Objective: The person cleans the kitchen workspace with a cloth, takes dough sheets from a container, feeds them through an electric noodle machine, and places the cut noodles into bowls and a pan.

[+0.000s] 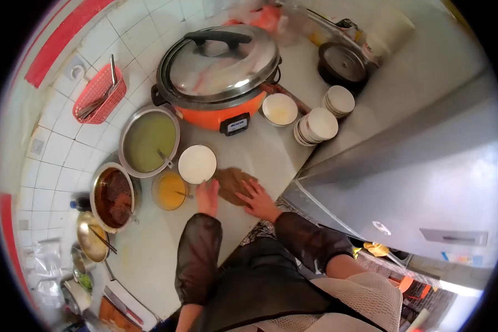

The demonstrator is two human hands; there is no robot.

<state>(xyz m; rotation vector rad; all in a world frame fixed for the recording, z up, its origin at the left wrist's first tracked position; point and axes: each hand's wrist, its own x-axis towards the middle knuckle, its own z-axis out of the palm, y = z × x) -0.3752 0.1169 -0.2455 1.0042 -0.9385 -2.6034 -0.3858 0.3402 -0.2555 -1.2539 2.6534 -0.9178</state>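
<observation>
My left hand (207, 198) is at the near rim of a white bowl (197, 164), with its fingers closed on the edge. To the right, my right hand (258, 202) lies flat with fingers spread on a brown cloth (233, 185), pressing it against the countertop (249, 145). The cloth lies spread and wrinkled close beside the bowl. Just left of my left hand stands a clear bowl of yellow liquid (169, 190) with a spoon in it. Dark sheer sleeve covers are on both my forearms.
Behind stands an orange electric cooker (221, 113) with a metal lid. A pot of greenish liquid (149, 141) and a pot of dark red sauce (114, 196) line the left. Stacked bowls (321, 124) stand right, near the steel cabinet (404, 171). A knife (126, 311) lies front left.
</observation>
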